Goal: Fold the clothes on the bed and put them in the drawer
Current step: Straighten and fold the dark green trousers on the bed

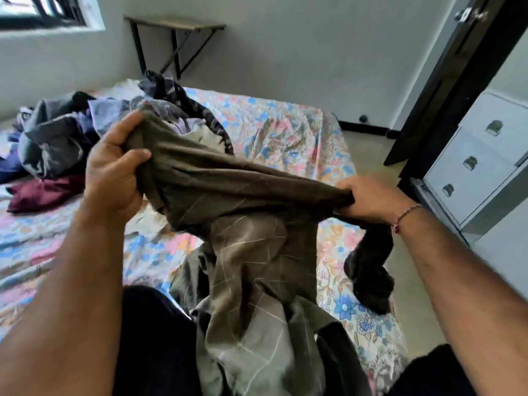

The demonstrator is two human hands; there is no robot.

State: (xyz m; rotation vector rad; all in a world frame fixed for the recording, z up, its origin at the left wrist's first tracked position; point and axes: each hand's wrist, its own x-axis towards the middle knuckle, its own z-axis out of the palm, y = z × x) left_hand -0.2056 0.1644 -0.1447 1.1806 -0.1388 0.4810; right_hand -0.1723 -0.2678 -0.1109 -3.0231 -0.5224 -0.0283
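Barely begun: both hands, left hand [114, 170] and right hand [368, 200], grip an unfolded olive checked garment [243, 224] above the bed [285, 130], the clothes pile [71, 138] untouched, the drawers [480, 155] seemingly closed.

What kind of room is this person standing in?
Most likely a bedroom in a home. There is a bed with a floral sheet, a pile of clothes heaped on it, and a white chest of drawers beside a dark door.
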